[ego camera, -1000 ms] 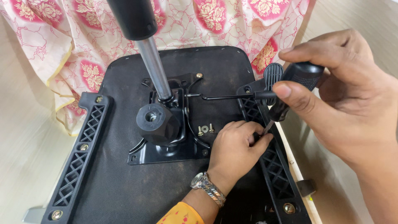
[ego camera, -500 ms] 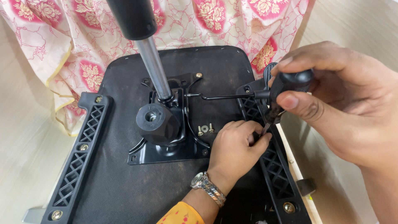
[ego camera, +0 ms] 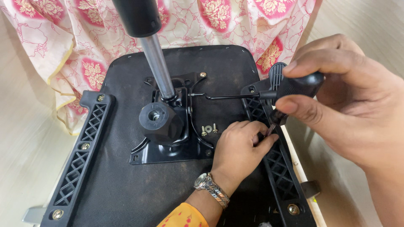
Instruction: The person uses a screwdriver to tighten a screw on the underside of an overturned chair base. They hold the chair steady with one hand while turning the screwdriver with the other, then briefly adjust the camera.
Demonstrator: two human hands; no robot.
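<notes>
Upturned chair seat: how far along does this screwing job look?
Looks done: the left bracket shows brass screws in its holes, and the right bracket has one at its near end. In hand: the right hand grips a screwdriver while the left hand pinches its tip at the right bracket. Left: loose screws lie unused on the metal plate.

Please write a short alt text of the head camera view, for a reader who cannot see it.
The right hand grips a black screwdriver handle over the right armrest bracket of an upturned chair seat. The left hand, wearing a wristwatch, steadies the tip; loose screws lie nearby.
</notes>
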